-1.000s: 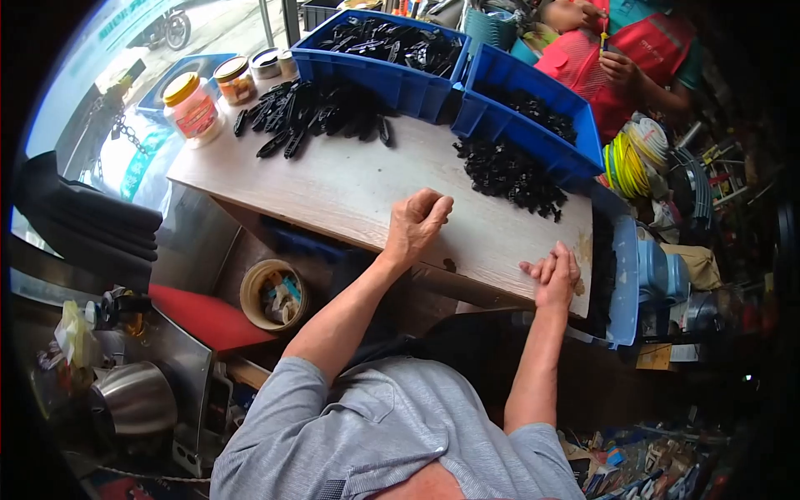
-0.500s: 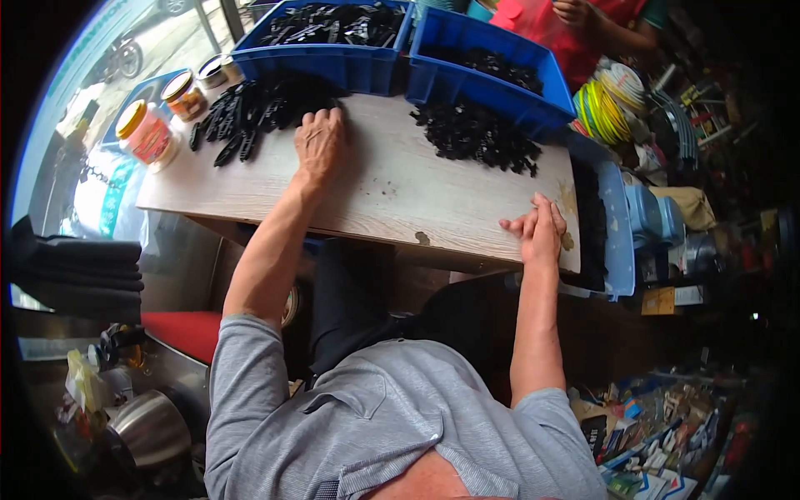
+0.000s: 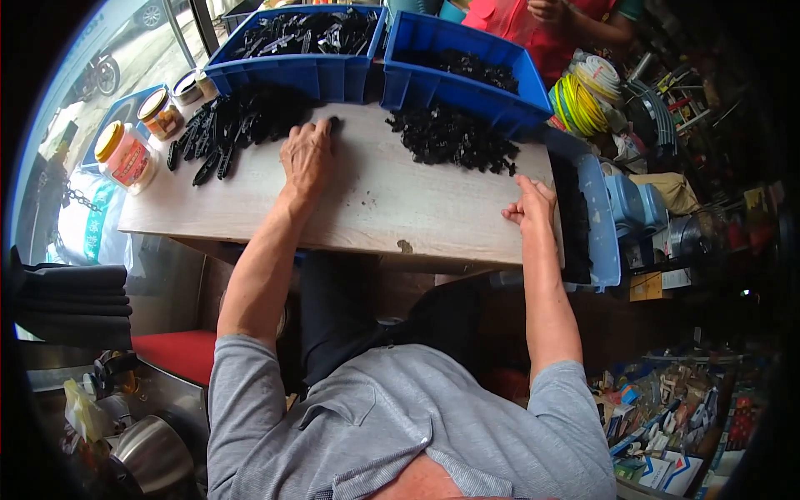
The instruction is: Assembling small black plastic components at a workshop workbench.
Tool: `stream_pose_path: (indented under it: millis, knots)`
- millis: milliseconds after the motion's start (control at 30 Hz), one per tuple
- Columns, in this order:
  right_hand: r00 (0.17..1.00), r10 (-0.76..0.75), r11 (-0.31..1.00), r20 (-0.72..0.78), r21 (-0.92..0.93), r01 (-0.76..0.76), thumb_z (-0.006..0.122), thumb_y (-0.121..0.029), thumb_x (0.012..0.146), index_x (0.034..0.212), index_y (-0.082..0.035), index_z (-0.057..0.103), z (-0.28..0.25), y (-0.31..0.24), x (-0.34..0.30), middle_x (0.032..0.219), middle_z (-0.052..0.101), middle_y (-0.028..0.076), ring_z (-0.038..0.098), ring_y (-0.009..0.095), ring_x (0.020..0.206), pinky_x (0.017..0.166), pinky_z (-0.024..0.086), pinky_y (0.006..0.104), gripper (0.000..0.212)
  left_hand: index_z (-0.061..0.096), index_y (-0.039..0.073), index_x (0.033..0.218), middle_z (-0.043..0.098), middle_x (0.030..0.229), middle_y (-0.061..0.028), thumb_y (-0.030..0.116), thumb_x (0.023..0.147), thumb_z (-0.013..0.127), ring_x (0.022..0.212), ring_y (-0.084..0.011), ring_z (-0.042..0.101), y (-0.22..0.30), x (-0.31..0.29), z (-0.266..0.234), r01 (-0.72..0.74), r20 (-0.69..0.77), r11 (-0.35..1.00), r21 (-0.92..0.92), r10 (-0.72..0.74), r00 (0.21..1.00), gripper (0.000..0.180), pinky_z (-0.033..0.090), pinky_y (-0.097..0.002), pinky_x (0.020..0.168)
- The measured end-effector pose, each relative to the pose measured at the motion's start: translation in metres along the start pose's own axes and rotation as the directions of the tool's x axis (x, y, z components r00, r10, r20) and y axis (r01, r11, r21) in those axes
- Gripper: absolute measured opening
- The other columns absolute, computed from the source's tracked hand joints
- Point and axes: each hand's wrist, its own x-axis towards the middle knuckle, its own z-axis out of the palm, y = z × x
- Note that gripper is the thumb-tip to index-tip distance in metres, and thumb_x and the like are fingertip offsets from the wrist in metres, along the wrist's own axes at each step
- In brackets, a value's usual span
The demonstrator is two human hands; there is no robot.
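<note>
My left hand (image 3: 307,160) rests on the pale wooden tabletop (image 3: 375,225), its fingers bent down and drawn together. A small black plastic part (image 3: 336,122) peeks out by its fingertips. Just left of that hand lies a pile of long, narrow black plastic parts (image 3: 242,125). Toward the table's right end is my right hand (image 3: 533,204), empty, with its index finger stretched forward and thumb apart. That fingertip comes close to the near edge of a pile of small black parts (image 3: 454,137); whether it touches a piece I cannot tell.
Two blue bins, one with long black parts (image 3: 292,71) and one with smaller ones (image 3: 467,96), line the far edge. Jars (image 3: 127,158) stand at the left. A light blue tub (image 3: 607,225) flanks the right end. Across the table is a person in a red apron (image 3: 500,21).
My right hand has moved forward toward the small-parts pile, its index finger now reaching out. My left hand has stayed by the long parts. The whole view has shifted slightly.
</note>
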Motion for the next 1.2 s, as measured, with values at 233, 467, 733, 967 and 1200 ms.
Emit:
stream_pose_path:
  millis: [233, 467, 733, 967, 1200]
  knots:
    - [0.997, 0.011, 0.949, -0.080, -0.312, -0.035, 0.074, -0.022, 0.081, 0.090, -0.005, 0.059, 0.008, -0.002, 0.027, 0.063, 0.051, 0.008, 0.049, 0.018, 0.042, 0.039, 0.051, 0.0364, 0.023, 0.063, 0.011, 0.092, 0.061, 0.093, -0.0082, 0.009, 0.077, 0.064, 0.086, -0.0292, 0.060, 0.016, -0.032, -0.027, -0.197, 0.057, 0.972, -0.131, 0.205, 0.977, 0.015, 0.049, -0.0412, 0.072]
    - [0.996, -0.025, 0.867, -0.090, -0.498, -0.023, 0.072, -0.019, 0.080, 0.096, -0.004, 0.064, 0.022, -0.011, 0.031, 0.071, 0.059, 0.010, 0.048, 0.018, 0.042, 0.034, 0.043, 0.0347, 0.023, 0.063, 0.008, 0.096, 0.062, 0.106, -0.0098, 0.001, 0.073, 0.067, 0.093, -0.0319, 0.061, 0.031, -0.052, -0.044, -0.271, 0.062, 0.917, -0.293, 0.301, 0.951, 0.025, 0.051, -0.0412, 0.078]
    - [0.996, 0.056, 0.932, -0.065, -0.355, -0.076, 0.070, -0.021, 0.082, 0.090, -0.005, 0.061, 0.011, -0.014, 0.025, 0.056, 0.046, 0.005, 0.048, 0.018, 0.042, 0.041, 0.048, 0.0353, 0.020, 0.068, 0.001, 0.102, 0.067, 0.096, -0.0132, 0.006, 0.088, 0.068, 0.077, -0.0187, 0.068, 0.067, -0.095, -0.057, 0.274, 0.183, 0.488, -0.829, -0.226, 0.957, 0.015, 0.053, -0.0264, 0.064]
    - [0.938, 0.181, 0.982, 0.297, -0.114, -0.153, 0.072, -0.026, 0.084, 0.097, -0.005, 0.057, 0.004, 0.003, -0.020, 0.045, 0.040, 0.002, 0.053, 0.021, 0.043, 0.052, 0.056, 0.0457, 0.028, 0.067, 0.000, 0.110, 0.067, 0.105, -0.0140, 0.008, 0.089, 0.066, 0.082, -0.0209, 0.068, 0.122, -0.092, -0.049, 0.296, 0.252, 0.365, -0.883, -0.163, 0.954, 0.022, 0.056, -0.0297, 0.067]
    - [0.794, 0.129, 0.988, 0.594, -0.009, -0.154, 0.067, -0.025, 0.085, 0.083, -0.007, 0.058, 0.024, 0.019, -0.066, 0.045, 0.044, 0.004, 0.053, 0.023, 0.040, 0.046, 0.055, 0.0439, 0.020, 0.065, 0.005, 0.123, 0.068, 0.109, -0.0110, 0.008, 0.091, 0.065, 0.090, -0.0169, 0.066, 0.155, -0.069, -0.017, 0.297, 0.302, 0.241, -0.924, -0.013, 0.953, 0.032, 0.056, -0.0283, 0.074]
